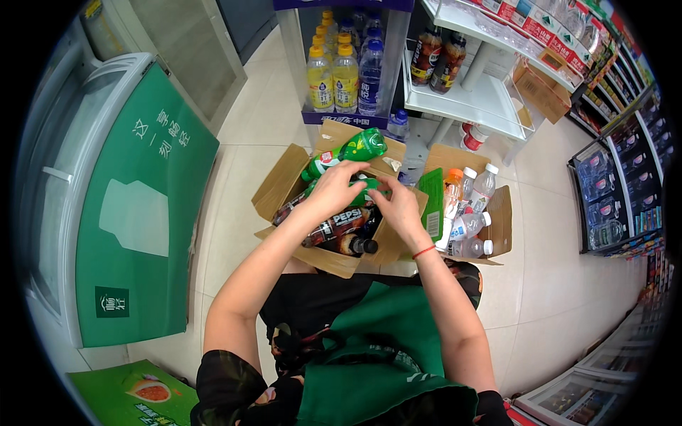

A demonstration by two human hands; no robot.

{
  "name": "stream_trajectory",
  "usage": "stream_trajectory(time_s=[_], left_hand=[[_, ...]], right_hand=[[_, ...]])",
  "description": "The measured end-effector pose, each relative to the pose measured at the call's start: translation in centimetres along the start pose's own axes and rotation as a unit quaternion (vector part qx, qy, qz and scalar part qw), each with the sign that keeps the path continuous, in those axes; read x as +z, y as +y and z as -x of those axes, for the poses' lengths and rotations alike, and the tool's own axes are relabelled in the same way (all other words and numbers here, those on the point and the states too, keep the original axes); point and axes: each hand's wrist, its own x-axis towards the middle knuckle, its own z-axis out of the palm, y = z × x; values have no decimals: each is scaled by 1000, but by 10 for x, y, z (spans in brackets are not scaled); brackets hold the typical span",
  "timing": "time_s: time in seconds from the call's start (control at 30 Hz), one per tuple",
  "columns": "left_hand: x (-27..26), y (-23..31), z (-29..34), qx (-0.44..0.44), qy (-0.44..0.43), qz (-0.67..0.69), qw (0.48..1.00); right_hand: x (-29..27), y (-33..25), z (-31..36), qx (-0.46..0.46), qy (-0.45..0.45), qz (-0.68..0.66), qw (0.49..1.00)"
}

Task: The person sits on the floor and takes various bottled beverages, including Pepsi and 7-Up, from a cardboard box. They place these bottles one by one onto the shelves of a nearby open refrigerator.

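Note:
An open cardboard box [273, 183] stands on the floor before me, with dark cola bottles [341, 226] lying inside. Across its far side rests a green soda bottle [364, 145], tilted up to the right. A second green soda bottle [364, 193] lies nearer me, partly covered by my hands. My left hand [332, 190] reaches over it from the left, fingers stretched and thumb apart, close to both green bottles. With fingers bent, my right hand [400, 211] grips the right end of the nearer green bottle. A red string circles that wrist.
To the right stands another open box [502, 227] of clear and orange-drink bottles [469, 226], with a green flat panel [431, 204] at its left. A display rack [346, 117] of yellow and blue bottles and a white shelf [465, 106] stand behind. A green-sided freezer [142, 213] is left.

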Motion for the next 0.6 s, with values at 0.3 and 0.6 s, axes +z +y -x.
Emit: stream_trajectory(time_s=[0.3, 0.6], left_hand=[[4, -43, 44, 51, 38, -254, 965], [23, -30, 19, -15, -46, -399, 916]], right_hand=[[58, 10, 36, 260, -99, -278, 919], [51, 22, 23, 372, -126, -540, 744]])
